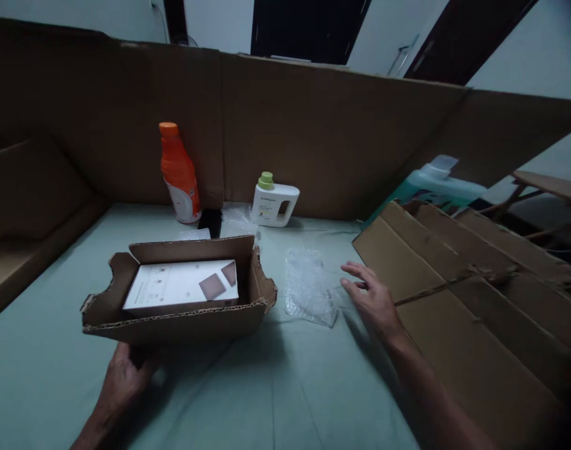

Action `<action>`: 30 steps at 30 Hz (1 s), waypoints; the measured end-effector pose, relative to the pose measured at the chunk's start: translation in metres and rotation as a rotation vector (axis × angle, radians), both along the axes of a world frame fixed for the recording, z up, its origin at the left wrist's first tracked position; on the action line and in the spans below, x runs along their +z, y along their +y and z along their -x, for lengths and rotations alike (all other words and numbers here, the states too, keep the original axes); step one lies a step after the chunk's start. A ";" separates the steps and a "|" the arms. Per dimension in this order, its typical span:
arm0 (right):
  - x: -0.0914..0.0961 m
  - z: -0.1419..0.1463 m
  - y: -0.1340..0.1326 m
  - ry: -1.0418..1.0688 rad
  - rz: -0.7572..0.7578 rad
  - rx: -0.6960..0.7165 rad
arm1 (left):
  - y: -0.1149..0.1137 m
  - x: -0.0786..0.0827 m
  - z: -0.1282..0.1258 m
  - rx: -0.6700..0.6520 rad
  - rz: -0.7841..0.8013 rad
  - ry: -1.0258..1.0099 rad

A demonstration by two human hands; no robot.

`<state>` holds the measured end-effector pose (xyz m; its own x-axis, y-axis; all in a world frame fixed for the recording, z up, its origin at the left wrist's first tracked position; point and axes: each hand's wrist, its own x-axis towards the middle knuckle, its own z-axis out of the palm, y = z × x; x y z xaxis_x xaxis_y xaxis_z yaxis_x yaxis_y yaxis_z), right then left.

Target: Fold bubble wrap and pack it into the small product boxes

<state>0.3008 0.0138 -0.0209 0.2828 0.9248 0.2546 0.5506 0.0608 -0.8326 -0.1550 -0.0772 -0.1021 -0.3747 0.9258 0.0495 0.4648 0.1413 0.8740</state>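
In the head view, an open cardboard box (172, 328) stands left of centre, with a white printed carton (172, 284) lying inside it. My left hand (123, 378) is at the box's near lower edge and grips it from below; the fingertips are hidden under the box. A flat piece of bubble wrap (308, 287) lies on the cloth to the right of the box. Just right of that wrap, my right hand (372, 300) hovers above the cloth, open and holding nothing, its fingers pointing left.
Behind the box stand an orange bottle (178, 172), a white bottle with a green cap (271, 203), more bubble wrap (238, 215) and a dark flat object (211, 223). Large folded cardboard (473, 312) leans at right, before a teal jug (435, 185). A cardboard wall (313, 125) closes the back.
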 end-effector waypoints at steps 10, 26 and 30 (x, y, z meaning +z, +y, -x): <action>-0.013 0.131 -0.037 0.059 0.123 0.700 | 0.019 0.027 -0.016 -0.026 0.091 -0.070; -0.028 0.011 -0.027 -0.403 0.066 0.130 | 0.003 0.036 -0.075 -0.152 0.004 -0.181; -0.012 0.025 -0.047 -0.118 -0.017 0.114 | -0.028 0.039 -0.108 -0.284 0.111 -0.525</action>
